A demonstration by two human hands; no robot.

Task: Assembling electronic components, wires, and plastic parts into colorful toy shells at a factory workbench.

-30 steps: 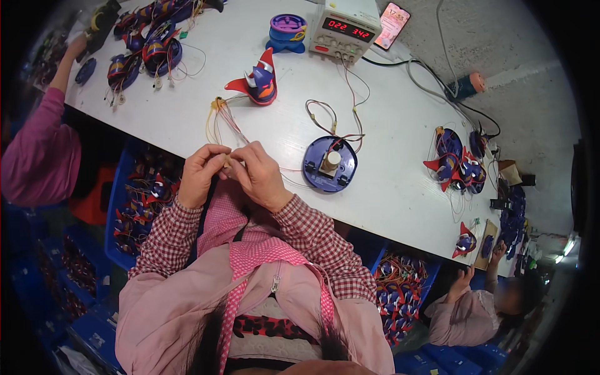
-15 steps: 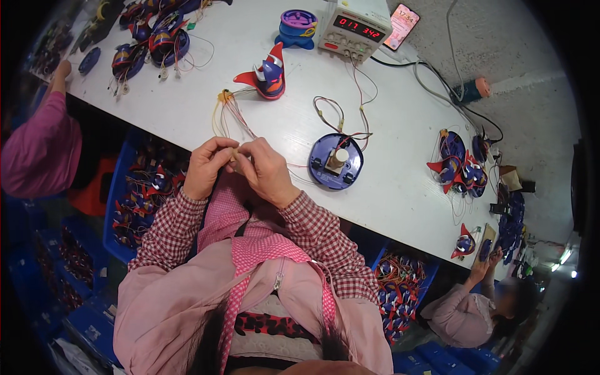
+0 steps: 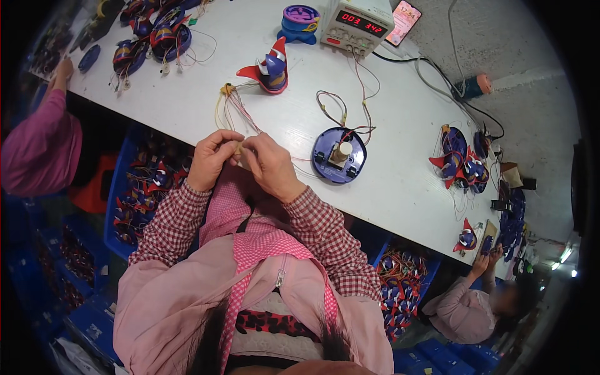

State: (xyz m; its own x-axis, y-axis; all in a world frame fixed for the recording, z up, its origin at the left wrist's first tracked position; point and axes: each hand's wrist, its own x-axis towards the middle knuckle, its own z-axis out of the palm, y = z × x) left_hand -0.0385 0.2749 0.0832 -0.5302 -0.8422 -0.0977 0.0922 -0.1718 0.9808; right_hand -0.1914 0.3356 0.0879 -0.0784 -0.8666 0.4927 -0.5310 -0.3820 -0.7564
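At the near table edge, my left hand (image 3: 211, 161) and my right hand (image 3: 272, 169) meet with bent, pinching fingers. Between the fingertips is a small tan piece (image 3: 238, 150), mostly covered, so its kind cannot be made out. Thin coloured wires (image 3: 240, 112) run toward my hands from a yellow-orange bit beside a red, purple and silver toy figure (image 3: 275, 70), which stands upright beyond them. To the right of my right hand lies a round purple plastic base (image 3: 326, 164) with a pale cylinder (image 3: 342, 150) on it; red and black leads reach it.
A power supply (image 3: 356, 28) with a lit red display stands at the back, beside a phone (image 3: 404, 22) and a blue-purple round container (image 3: 298, 25). More toy figures with wires (image 3: 164, 40) lie far left and right. Blue bins hold parts below. Two co-workers sit at either side.
My hands stay together at nearly the same spot, with fingers slightly shifted around the tan piece. The digits on the power supply's display have changed. The whole view has shifted slightly.
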